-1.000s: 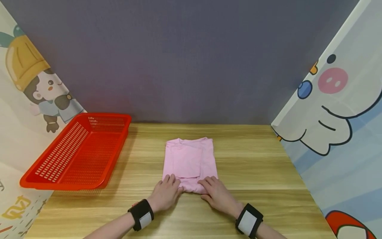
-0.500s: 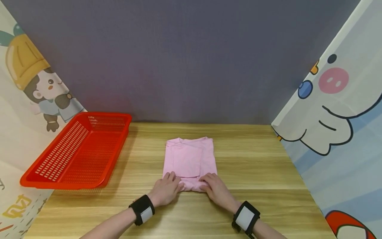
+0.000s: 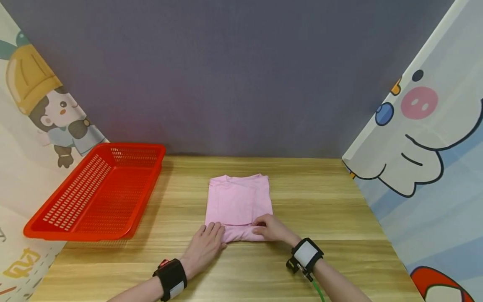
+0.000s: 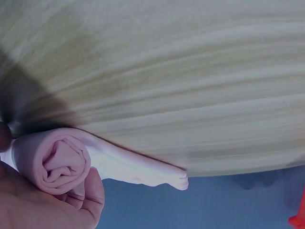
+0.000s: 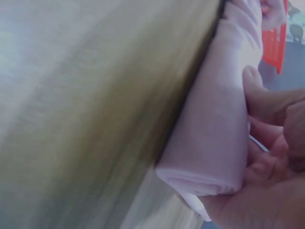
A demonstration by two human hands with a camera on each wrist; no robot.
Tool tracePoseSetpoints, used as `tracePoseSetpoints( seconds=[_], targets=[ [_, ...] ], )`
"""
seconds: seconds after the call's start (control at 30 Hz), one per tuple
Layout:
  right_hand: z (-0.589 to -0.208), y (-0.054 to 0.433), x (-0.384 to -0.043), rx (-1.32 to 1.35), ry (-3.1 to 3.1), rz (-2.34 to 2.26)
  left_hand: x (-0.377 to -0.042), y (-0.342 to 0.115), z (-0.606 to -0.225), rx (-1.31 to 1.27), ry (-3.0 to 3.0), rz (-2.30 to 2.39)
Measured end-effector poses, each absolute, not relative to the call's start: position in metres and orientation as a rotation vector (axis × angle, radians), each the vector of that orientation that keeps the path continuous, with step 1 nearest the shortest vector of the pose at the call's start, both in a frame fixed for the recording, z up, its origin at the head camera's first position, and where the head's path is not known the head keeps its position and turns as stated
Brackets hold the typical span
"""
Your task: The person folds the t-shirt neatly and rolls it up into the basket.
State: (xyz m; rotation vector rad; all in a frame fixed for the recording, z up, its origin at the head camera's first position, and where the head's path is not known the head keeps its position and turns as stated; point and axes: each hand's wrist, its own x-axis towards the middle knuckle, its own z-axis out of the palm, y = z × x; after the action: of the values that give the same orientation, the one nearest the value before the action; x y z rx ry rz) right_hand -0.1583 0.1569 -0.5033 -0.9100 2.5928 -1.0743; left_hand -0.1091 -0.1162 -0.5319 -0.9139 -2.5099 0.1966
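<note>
A folded pink shirt (image 3: 235, 203) lies flat on the wooden table, its near edge turned into a thick roll. At the roll's left end, my left hand (image 3: 203, 247) holds it, with fingers reaching over the far side. The left wrist view shows the spiral end of the roll (image 4: 62, 164) against the palm. My right hand (image 3: 273, 228) grips the right end between thumb and bent fingers. In the right wrist view the thumb (image 5: 255, 93) touches the rolled cloth (image 5: 209, 119), while some fingertips are hidden behind it.
A red plastic basket (image 3: 113, 197) with slotted sides stands on the left of the table (image 3: 317, 197). A dark grey panel (image 3: 256, 84) rises along the back edge. Printed cartoon sheets flank both sides. A green cable (image 3: 318, 289) hangs from the right wristband.
My right hand has turned, its fingers now bent more tightly on the roll. The left hand has shifted slightly left and toward me, its fingers straighter. The basket has stayed put.
</note>
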Motion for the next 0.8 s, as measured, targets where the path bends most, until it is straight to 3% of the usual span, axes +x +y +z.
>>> tracePoseSetpoints(
  seconds=[0.2,0.4,0.8],
  targets=[
    [-0.499,0.158,-0.163,-0.868,2.514,-1.066,-0.115,-0.115,-0.528,-0.863,-2.596,0.064],
    [-0.499,0.161,-0.147,-0.858,2.617,-1.017,-0.123,-0.115,-0.520,-0.864,-2.785,-0.238],
    [-0.511,0.151,-0.121,-0.958,3.121,-0.516,-0.141,-0.114,-0.513,-0.815,-3.032,-0.487]
  ],
)
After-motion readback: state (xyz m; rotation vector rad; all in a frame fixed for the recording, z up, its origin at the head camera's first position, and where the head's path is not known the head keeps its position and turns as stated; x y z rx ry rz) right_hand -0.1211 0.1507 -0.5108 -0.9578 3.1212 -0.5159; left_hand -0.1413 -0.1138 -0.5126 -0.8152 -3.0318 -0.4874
